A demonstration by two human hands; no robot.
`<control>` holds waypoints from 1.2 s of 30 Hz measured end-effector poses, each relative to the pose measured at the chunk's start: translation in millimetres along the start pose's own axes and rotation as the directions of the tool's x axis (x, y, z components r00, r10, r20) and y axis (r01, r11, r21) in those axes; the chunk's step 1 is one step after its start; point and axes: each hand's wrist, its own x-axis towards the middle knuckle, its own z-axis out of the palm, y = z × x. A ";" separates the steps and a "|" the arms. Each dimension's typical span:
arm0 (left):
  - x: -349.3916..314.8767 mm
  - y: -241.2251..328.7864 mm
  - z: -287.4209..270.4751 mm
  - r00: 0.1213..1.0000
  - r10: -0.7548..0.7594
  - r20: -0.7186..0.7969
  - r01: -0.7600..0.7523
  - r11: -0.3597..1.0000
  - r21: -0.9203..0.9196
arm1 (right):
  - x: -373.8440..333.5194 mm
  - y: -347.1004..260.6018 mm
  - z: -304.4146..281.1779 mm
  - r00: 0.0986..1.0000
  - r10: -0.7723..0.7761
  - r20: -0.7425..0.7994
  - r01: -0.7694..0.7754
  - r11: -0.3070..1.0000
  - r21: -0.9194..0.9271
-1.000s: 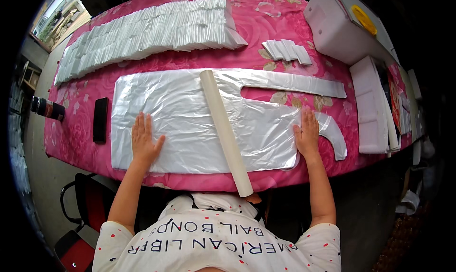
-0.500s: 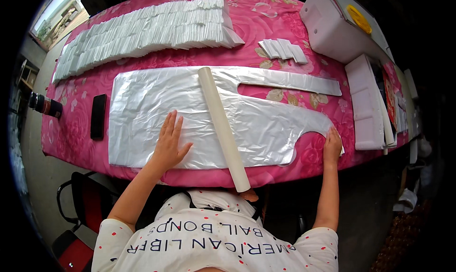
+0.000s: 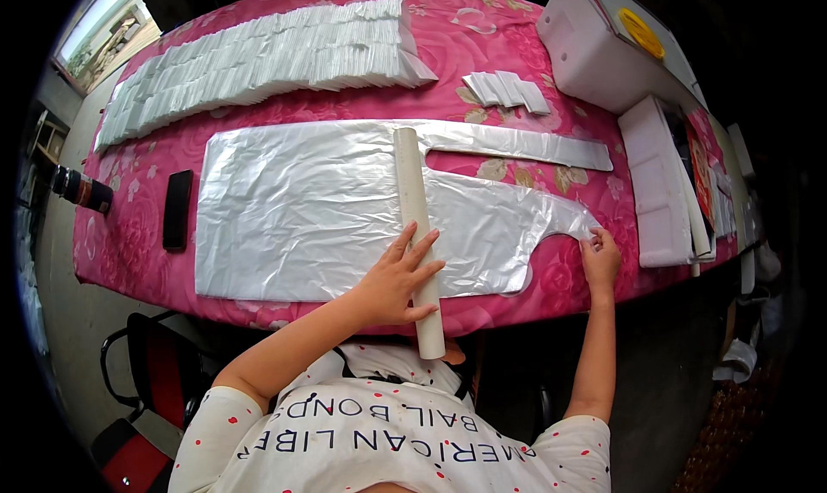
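Observation:
A shiny, thin white plastic sheet (image 3: 284,209), cut with a long slot and a curved notch like a disposable apron, lies flat and wrinkled before me. Across it rests a pale, straight tube (image 3: 413,183), its near end jutting past the table edge. My left hand (image 3: 401,278) lies on the near half of this tube with its fingers spread. At the narrow tip of the sheet's near strap, my right hand (image 3: 601,256) pinches the plastic between thumb and fingers.
Rows of folded white plastic packets (image 3: 267,58) line the far left, with a few more packets (image 3: 506,92) farther right. A black phone (image 3: 177,210) and a dark jar (image 3: 82,190) lie at left. White foam boxes (image 3: 594,54) stand at right on the pink floral tablecloth (image 3: 482,316).
My left hand has moved right from the sheet onto the tube. The tube's far end has swung right, so it lies straighter. My right hand has shifted slightly, now pinching the strap tip.

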 end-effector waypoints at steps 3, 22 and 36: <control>0.6 0.8 -6.1 1.000 0.016 0.019 -0.015 1.000 -0.025 | 1.1 -7.8 4.6 0.982 0.114 0.149 -0.165 0.904 0.394; -64.7 -75.0 -74.1 0.568 -0.770 0.292 0.415 -0.039 -0.909 | -134.3 -198.7 41.9 0.687 -0.626 0.370 0.417 0.756 0.505; -62.4 -56.8 -113.0 0.870 -0.257 -0.422 0.335 0.935 0.120 | -175.1 -171.6 55.1 0.625 -0.024 0.780 -0.056 0.996 0.075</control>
